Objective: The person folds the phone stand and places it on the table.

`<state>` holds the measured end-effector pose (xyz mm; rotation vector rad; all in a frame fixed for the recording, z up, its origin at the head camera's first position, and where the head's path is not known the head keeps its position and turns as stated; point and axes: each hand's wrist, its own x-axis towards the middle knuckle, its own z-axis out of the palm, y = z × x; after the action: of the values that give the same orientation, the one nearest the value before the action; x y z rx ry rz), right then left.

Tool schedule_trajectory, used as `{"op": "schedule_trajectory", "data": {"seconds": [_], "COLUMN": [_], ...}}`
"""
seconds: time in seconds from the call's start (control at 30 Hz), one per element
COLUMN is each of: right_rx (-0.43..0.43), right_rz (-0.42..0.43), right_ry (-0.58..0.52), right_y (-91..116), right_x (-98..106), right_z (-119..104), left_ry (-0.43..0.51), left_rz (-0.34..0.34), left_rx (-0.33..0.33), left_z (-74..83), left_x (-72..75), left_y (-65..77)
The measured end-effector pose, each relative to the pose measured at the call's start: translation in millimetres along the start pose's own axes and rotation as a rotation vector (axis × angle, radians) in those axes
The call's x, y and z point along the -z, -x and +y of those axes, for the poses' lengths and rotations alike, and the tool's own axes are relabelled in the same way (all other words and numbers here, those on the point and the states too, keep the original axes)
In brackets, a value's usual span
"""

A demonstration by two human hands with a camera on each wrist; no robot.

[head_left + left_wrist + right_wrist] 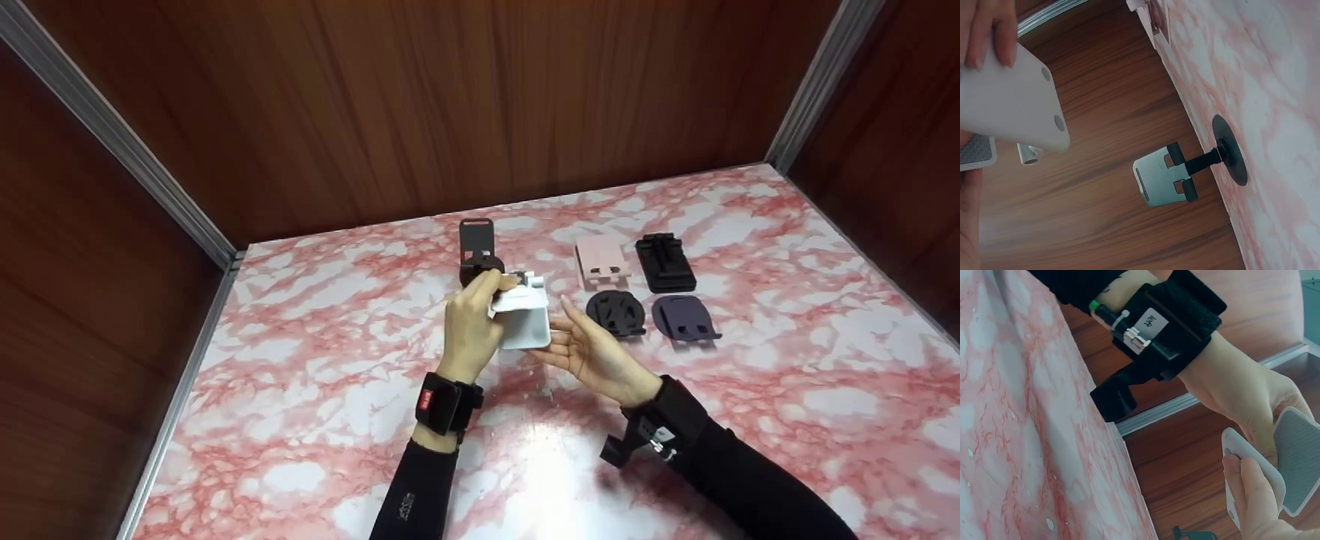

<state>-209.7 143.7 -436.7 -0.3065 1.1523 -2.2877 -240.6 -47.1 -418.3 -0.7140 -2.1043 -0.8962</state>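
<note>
A white folding phone stand (526,330) is held up over the table between both hands. My left hand (471,326) grips its upper plate with bent fingers, and the plate's grey pad (1296,461) shows in the right wrist view. My right hand (589,352) supports the base from the right, its thumb apart from it. In the right wrist view, two fairly straight right fingers (1255,489) lie against the base's underside. Round grey feet show on that underside (1022,107) in the left wrist view. Behind the left hand is a dark round-based stand (477,238), upright on the table.
To the right lie a pink stand (602,255), a black folded stand (665,262), a black round stand (615,311) and a dark purple stand (682,316). The marbled red and white table (300,420) meets wood-grain panels (450,105) at the back and sides.
</note>
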Motion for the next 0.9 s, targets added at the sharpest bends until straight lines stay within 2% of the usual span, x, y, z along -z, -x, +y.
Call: {"op": "schedule_trajectory", "data": {"seconds": [0.1,0.2,0.3,0.4,0.53,0.63,0.73,0.83,0.9], "right_rx": [-0.016,-0.014,0.009,0.037,0.053,0.060,0.076,0.098,0.111], "right_rz": [-0.009,0.001,0.021,0.029,0.014,-0.006,-0.025,-0.037,-0.039], "right_ry": [-0.010,-0.017,-0.041,-0.069,-0.074,-0.052,-0.036,-0.034,-0.032], "right_y": [0,1,1,2,3,3,3,3,3], "right_x": [2,4,5,7,8,9,9,9,10], "right_z": [0,1,0,-1,-3,-4,-6,-9,-11], "left_ry": [-0.030,-0.013,0.071,0.194,0.318,0.376,0.401,0.423,0.504], "left_rz": [-0.040,-0.091,-0.153,-0.206,-0.196,-0.169,-0.180,-0.235,-0.301], "left_rx": [-0.014,-0.031,-0.054,-0.058,-0.022,0.042,0.152,0.318,0.452], "left_z": [0.8,0.8,0.0,-1.1,-1.8,-1.1,0.3,1.8,3.0], "left_x": [-1.2,-0.6,1.1,2.6,2.7,2.4,3.2,6.5,10.0], "left_y": [1.1,1.8,2.1,2.0,0.6,-1.1,-2.1,-2.0,-1.4]}}
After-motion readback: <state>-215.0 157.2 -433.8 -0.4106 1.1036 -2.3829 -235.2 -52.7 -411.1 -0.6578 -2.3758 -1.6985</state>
